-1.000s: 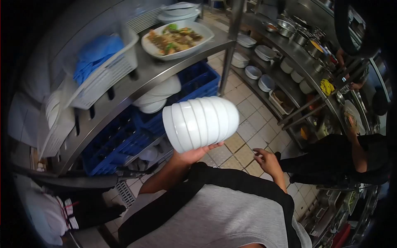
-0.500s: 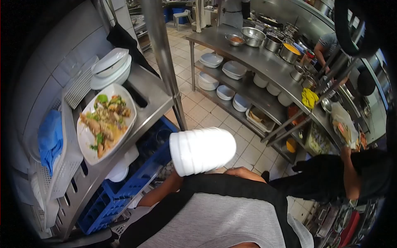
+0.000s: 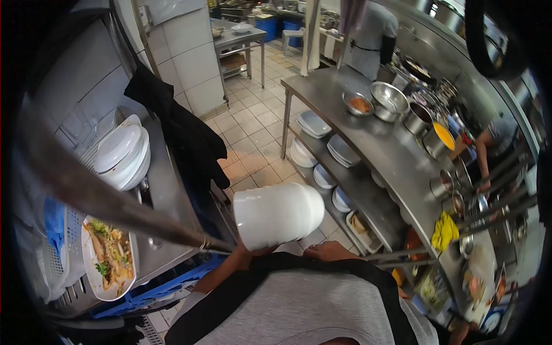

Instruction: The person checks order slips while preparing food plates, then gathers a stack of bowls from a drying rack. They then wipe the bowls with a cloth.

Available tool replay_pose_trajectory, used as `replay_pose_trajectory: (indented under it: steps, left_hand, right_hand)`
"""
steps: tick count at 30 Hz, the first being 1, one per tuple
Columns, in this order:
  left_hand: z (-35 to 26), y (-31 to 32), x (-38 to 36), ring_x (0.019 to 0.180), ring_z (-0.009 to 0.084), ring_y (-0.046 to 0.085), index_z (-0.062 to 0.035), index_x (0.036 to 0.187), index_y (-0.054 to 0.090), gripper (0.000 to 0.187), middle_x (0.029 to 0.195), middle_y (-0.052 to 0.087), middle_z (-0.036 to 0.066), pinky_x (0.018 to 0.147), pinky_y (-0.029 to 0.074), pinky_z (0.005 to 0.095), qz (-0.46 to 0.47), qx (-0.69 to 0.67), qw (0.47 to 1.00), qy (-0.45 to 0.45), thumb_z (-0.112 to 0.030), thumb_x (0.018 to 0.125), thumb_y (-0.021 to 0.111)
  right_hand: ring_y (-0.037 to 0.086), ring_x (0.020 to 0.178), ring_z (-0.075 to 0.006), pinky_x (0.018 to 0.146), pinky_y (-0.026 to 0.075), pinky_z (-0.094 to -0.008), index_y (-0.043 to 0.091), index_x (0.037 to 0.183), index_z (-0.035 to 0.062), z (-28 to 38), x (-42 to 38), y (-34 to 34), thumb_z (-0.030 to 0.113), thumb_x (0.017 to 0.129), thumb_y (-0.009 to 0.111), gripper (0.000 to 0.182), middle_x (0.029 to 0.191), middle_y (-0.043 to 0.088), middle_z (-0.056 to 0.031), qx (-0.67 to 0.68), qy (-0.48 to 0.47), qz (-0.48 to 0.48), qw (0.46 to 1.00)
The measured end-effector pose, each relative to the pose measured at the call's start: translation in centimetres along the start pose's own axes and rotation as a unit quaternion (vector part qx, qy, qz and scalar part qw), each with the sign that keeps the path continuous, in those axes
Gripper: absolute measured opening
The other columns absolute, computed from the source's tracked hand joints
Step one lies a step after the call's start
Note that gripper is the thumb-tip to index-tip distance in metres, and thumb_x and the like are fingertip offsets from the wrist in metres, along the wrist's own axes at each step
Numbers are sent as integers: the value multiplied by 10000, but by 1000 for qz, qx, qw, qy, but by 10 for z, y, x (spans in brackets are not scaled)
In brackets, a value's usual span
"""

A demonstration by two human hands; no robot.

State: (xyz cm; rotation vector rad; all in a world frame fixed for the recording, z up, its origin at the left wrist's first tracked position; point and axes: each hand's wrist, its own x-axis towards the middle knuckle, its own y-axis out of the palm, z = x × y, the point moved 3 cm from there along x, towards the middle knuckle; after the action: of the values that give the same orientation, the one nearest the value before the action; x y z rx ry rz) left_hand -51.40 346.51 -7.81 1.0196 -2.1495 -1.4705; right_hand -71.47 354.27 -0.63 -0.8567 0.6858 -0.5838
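Note:
A stack of several white bowls (image 3: 278,214) lies on its side in front of my chest. My left hand (image 3: 256,250) holds it from below; only the fingers show under the stack. My right hand (image 3: 329,250) rests just beneath the stack's right end, close against my grey shirt, and I cannot tell whether it touches the bowls. The bowls hang above the tiled floor between the left shelf and the long steel counter.
On the left, a steel shelf (image 3: 167,207) carries white plates (image 3: 122,155), a plate of food (image 3: 109,264) and a white basket with blue cloth (image 3: 56,241). A steel counter (image 3: 374,144) with pots and stacked dishes runs along the right. Other people work at the back and right.
My view has swung to the right and further along the aisle. The bowl stack stays in my left hand, and my right hand has come up beside it.

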Motion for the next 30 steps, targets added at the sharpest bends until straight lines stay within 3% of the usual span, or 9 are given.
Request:
replay_pose_trajectory:
  steps: [3, 6, 9, 12, 15, 17, 21, 25, 30]
  left_hand:
    - [-18, -10, 15, 1300, 340, 354, -167, 1379, 363, 535, 1436, 347, 104, 1038, 316, 529, -56, 4, 997, 62, -418, 913, 441]
    - [-38, -25, 24, 1300, 337, 354, -169, 1376, 368, 529, 1435, 350, 103, 1040, 314, 526, -114, -5, 985, 127, -412, 912, 444]
    - [-61, -46, 35, 1301, 334, 354, -172, 1374, 373, 524, 1434, 352, 102, 1042, 312, 522, -163, -11, 968, 191, -406, 911, 447]
    - [-93, -64, 54, 1302, 332, 354, -174, 1371, 378, 518, 1433, 354, 102, 1044, 310, 519, -205, -6, 949, 241, -400, 911, 449]
    - [-116, -78, 66, 1302, 329, 354, -176, 1368, 382, 513, 1432, 357, 101, 1046, 307, 515, -241, -9, 931, 275, -394, 910, 452]
    - [-128, -83, 75, 1303, 327, 353, -177, 1367, 385, 509, 1431, 358, 100, 1047, 306, 513, -260, -17, 919, 295, -391, 909, 454]
    - [-153, -93, 97, 1304, 324, 353, -180, 1363, 392, 503, 1429, 361, 99, 1049, 303, 509, -307, -21, 896, 319, -383, 908, 458]
    - [-182, -109, 136, 1305, 320, 353, -182, 1360, 398, 496, 1428, 364, 98, 1052, 301, 504, -345, -29, 880, 325, -375, 907, 461]
    - [-239, -127, 194, 1306, 316, 353, -186, 1356, 406, 488, 1426, 368, 97, 1055, 297, 499, -389, -20, 862, 326, -365, 906, 466]
  right_hand:
    - [634, 800, -328, 644, 508, -414, 528, 951, 85, -51, 46, -20, 205, 871, 486, 151, 869, 618, -115, -3, -50, 16, 999]
    - [634, 786, -327, 631, 500, -416, 530, 970, 93, -89, 94, -36, 233, 865, 506, 177, 864, 618, -113, 9, -127, 24, 992]
    - [638, 790, -307, 647, 503, -405, 551, 1025, 106, -114, 147, -63, 226, 877, 492, 200, 941, 632, -127, -34, -113, 110, 987]
    - [637, 785, -273, 691, 501, -379, 602, 1033, 92, -134, 194, -107, 243, 876, 548, 225, 899, 641, -133, 138, -144, 167, 966]
    - [634, 799, -239, 726, 494, -355, 630, 1066, 83, -149, 239, -142, 267, 873, 593, 269, 877, 651, -132, 195, -131, 199, 952]
    - [640, 850, -261, 745, 496, -372, 631, 1068, 72, -160, 265, -162, 277, 860, 592, 294, 913, 664, -134, 220, -125, 201, 946]
    - [641, 888, -292, 760, 497, -390, 628, 1068, 63, -209, 326, -181, 286, 845, 598, 317, 949, 669, -144, 189, -135, 182, 955]
    - [646, 852, -284, 736, 504, -389, 596, 1111, 92, -253, 390, -214, 304, 881, 587, 313, 895, 671, -119, 0, -81, 190, 978]
    - [623, 871, -341, 738, 491, -434, 625, 1013, 72, -337, 453, -262, 313, 839, 595, 299, 911, 654, -160, 29, -55, 30, 998]
